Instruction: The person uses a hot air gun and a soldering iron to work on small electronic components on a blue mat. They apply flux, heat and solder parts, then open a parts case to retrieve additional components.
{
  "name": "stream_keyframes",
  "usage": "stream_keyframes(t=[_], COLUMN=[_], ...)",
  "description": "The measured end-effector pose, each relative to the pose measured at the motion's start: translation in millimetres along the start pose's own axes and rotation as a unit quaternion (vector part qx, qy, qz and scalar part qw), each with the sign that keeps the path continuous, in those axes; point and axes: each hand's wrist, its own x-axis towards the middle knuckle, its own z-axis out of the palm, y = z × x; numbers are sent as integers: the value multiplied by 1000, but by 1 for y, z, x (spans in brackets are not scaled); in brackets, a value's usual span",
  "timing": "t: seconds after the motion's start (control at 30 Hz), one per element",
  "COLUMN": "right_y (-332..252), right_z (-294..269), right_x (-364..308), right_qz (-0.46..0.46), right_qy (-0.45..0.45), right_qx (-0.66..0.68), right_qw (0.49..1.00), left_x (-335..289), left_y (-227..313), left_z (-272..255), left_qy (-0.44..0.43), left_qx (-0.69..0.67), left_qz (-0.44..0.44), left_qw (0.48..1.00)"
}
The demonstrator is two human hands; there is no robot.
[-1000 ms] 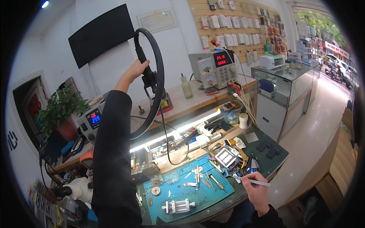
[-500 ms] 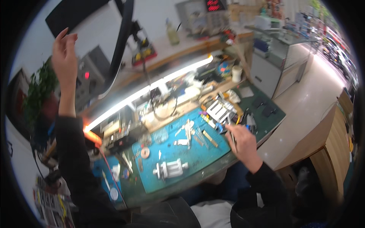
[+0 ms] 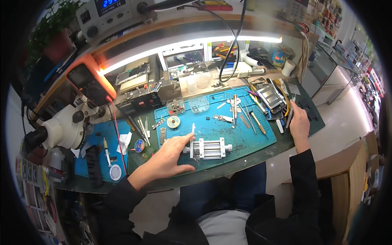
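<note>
One slim grey tool (image 3: 290, 117) is pinched in the fingers of the right hand (image 3: 301, 124) in the head view, too small there to tell its exact kind; the left hand (image 3: 169, 157) grasps nothing, its fingers spread and its thumb held apart; just right of that loose hand, by its fingertips, a silver clamp fixture (image 3: 209, 148) lies on the blue mat (image 3: 241, 145), and whether the fingers touch its near end I cannot tell; beyond the left hand are a spool of solder (image 3: 173, 122) and, farther off, a clear box of small parts (image 3: 176, 106); to the left of that hand sit a small blue tin (image 3: 139, 145), a crumpled white tissue (image 3: 124, 142) and a syringe (image 3: 107, 152), with a white microscope (image 3: 63, 128) farther out and an orange-cased multimeter (image 3: 90, 83) beyond; left of the right hand's grip lie a wooden-handled tool (image 3: 259, 123) and, past it, metal tweezers (image 3: 247, 118); beyond and left of that same grip is a rectangular device with a silvery panel (image 3: 270, 98); some black pieces (image 3: 312, 110) lie just right of it; a white cup (image 3: 288, 68) stands farther beyond, near the bright light bar (image 3: 183, 49).
</note>
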Motion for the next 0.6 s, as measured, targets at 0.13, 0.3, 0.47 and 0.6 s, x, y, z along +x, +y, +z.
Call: stream_keyframes(t=[0.13, 0.3, 0.47, 0.6], right_y=[-20, -82, -118, -163], right_z=[-9, -16, -25, -40], right_x=[-13, -53, -62, -52], right_qz=[60, 17, -7, -117], right_qy=[89, 123, 55, -150], right_qx=[45, 214, 246, 360], right_qw=[993, 969, 968, 913], left_x=[5, 6, 2, -4], left_y=[-18, -19, -6, -5], left_z=[13, 22, 29, 20], left_qy=[17, 66, 111, 91], left_qx=[-5, -39, -14, -18], left_qz=[16, 16, -11, -9], left_qw=[1000, 997, 994, 996])
